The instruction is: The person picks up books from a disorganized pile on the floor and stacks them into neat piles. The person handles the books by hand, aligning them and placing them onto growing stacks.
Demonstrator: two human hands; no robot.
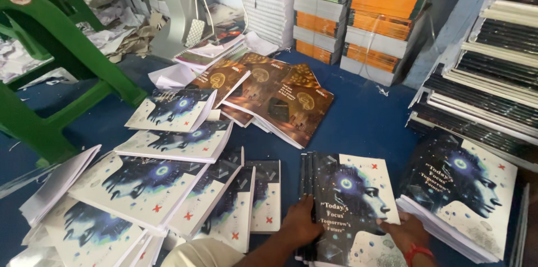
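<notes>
Both hands are gripping the notebook stack between them: left hand fingers pinching its spine edge, right hand fingers pressing its opposite side.

My 2 hands come into view at the bottom edge, both bare: no gloves and no rings that I can make out. My left hand runs back into a bare forearm, with no sleeve showing along it. Around the wrist of my right hand sits 1 red band (a thread or a bangle, I cannot tell which), narrow and bright. Low at the bottom edge a rounded patch of pale beige cloth shows, plain and unpatterned, part of my clothing; it is too cropped to say which garment.
</notes>
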